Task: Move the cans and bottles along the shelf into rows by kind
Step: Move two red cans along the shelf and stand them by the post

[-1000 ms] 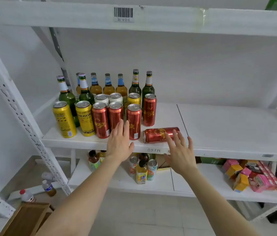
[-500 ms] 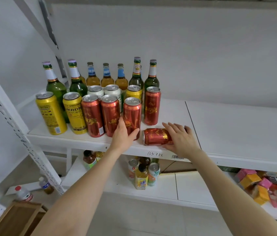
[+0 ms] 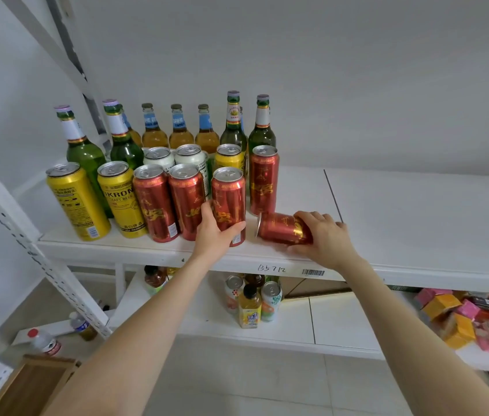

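Note:
On the white shelf [image 3: 417,235] a red can [image 3: 279,228] lies on its side near the front edge, and my right hand [image 3: 324,235] grips its right end. My left hand [image 3: 216,232] wraps the lower part of an upright red can [image 3: 228,193]. Left of it stand two more red cans [image 3: 171,202] and two yellow cans [image 3: 99,199]. Another red can [image 3: 264,178] stands behind, with white cans [image 3: 174,156] and a yellow can [image 3: 228,156]. Green bottles [image 3: 84,148] and amber bottles [image 3: 180,130] line the back.
The shelf's right half is bare white board. A perforated upright post [image 3: 11,223] stands at the left. The lower shelf holds drinks [image 3: 250,301] and pink and yellow boxes [image 3: 471,319]. A wooden box [image 3: 26,385] and plastic bottles [image 3: 45,343] are on the floor.
Both hands reached in from below the shelf edge. My right hand closed on the lying red can; my left hand closed around the upright red can. The view moved closer.

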Motion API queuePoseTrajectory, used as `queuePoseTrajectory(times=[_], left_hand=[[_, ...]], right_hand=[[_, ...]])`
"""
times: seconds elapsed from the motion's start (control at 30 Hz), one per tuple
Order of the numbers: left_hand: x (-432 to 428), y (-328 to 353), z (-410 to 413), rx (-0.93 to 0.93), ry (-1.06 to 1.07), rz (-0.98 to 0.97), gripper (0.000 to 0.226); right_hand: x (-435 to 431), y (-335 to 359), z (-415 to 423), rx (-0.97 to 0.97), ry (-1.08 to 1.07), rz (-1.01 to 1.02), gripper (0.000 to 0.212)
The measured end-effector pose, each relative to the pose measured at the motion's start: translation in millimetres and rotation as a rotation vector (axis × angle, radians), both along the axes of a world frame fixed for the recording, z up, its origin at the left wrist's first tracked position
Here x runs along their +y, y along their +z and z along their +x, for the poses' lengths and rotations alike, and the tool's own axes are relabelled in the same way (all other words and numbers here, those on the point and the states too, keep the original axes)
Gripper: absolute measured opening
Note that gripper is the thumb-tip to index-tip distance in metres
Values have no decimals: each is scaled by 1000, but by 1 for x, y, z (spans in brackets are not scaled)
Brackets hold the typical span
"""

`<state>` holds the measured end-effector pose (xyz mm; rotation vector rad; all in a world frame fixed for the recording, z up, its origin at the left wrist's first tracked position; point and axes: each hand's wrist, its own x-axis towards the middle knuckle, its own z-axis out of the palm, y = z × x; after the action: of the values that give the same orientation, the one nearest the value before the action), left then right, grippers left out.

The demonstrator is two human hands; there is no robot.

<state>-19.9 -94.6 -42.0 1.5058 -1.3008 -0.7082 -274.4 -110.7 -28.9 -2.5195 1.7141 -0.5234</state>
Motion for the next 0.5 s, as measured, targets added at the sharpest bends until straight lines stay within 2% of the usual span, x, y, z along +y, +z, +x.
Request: queuePoseTrajectory(times=[0.1, 0.17, 0.23, 0.33, 0.5], left_hand=[[6, 5, 0, 45, -19, 23, 74], [11, 11, 0, 69, -38, 44, 73], [15, 17, 1, 100, -63, 64, 72], [21, 29, 4, 145, -98, 108, 73], [27, 44, 6, 185, -175, 166, 67]], right_hand=[[6, 8, -6, -474, -36, 152, 63], [14, 13, -4, -834, -102, 300, 59], [22, 12, 1, -1112, -169, 434, 58], [33, 15, 8, -1353, -242, 576, 67], [45, 16, 14, -1506, -334, 610, 57]])
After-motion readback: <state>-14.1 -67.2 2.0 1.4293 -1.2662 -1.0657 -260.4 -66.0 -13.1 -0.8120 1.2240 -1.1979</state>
